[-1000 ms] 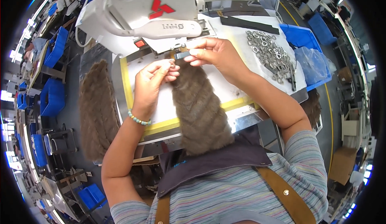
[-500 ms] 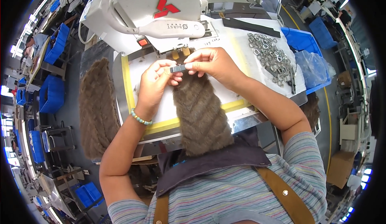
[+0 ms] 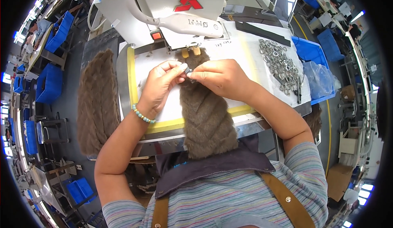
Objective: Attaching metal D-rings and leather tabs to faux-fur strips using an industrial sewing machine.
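Between the fingertips of both my hands is a small dark strap piece (image 3: 188,70), mostly covered by the fingers. My left hand (image 3: 159,82), with a beaded bracelet at its wrist, pinches one end. My right hand (image 3: 223,78) pinches the other end, thumb against bent fingers. Beneath them a long brown fur piece (image 3: 208,119) runs from my apron up to the sewing machine (image 3: 163,0). The far end of the fur lies by the machine's yellowish clamp feet (image 3: 191,52). Whether the strap carries a ring is too small to tell.
Metal rings (image 3: 279,60) lie heaped on the white work surface at the right, below a black strip (image 3: 263,34). Beyond them stands a blue bin (image 3: 307,47) with a clear plastic bag (image 3: 319,78). Another brown fur piece (image 3: 98,105) lies at the left.
The strap piece, stretched level between my hands before, is now tilted and more covered by my fingertips. My right hand has turned and come slightly lower. The whole view has shifted a little.
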`<state>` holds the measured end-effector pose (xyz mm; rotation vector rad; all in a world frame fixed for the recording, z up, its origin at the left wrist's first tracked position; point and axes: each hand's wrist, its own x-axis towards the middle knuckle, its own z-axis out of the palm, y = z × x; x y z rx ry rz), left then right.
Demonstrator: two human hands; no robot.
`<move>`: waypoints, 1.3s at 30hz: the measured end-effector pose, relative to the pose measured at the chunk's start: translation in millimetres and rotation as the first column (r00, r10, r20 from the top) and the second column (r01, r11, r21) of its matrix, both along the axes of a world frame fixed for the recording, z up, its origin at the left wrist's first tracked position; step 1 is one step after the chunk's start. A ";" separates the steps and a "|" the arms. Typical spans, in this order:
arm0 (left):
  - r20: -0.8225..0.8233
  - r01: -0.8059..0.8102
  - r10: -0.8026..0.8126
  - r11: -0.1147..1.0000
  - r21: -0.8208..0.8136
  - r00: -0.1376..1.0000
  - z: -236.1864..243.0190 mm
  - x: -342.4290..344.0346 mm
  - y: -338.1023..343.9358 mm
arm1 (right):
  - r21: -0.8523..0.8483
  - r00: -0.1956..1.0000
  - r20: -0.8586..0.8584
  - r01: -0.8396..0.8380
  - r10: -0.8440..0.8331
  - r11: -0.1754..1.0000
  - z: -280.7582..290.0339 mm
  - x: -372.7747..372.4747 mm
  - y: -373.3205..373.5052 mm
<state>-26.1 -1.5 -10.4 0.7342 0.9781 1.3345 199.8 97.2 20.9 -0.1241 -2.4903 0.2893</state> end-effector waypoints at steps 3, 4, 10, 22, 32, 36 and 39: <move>0.012 -0.010 0.010 1.000 0.001 1.000 0.3 0.9 -0.3 | 0.190 0.997 -0.071 0.016 -0.003 0.982 2.8 -2.3 1.1; 0.020 0.000 0.000 1.000 -0.001 1.000 1.3 1.0 -0.2 | 0.284 0.992 -0.123 0.039 -0.004 0.958 4.4 -3.4 0.9; -0.103 0.076 -0.071 0.996 0.043 0.992 14.0 12.3 -1.2 | 0.369 0.993 -0.098 0.095 -0.063 0.925 -11.4 -10.8 16.8; -0.822 0.105 0.159 0.961 0.256 0.546 15.1 9.4 -2.5 | 0.327 0.996 0.038 0.064 -0.081 0.943 -26.3 -13.9 35.7; -0.868 0.269 0.440 0.828 0.492 0.233 10.3 10.9 -0.3 | 0.269 0.997 -0.019 0.079 -0.077 0.960 -27.7 -16.8 36.8; -0.875 0.298 0.448 0.823 0.484 0.185 12.4 10.3 -1.3 | 0.217 0.992 -0.022 0.126 -0.124 0.968 -24.9 -18.7 31.7; -0.870 0.331 0.470 0.804 0.493 0.153 12.5 10.9 -1.0 | 0.184 0.989 -0.025 0.149 -0.147 0.972 -22.2 -20.4 27.1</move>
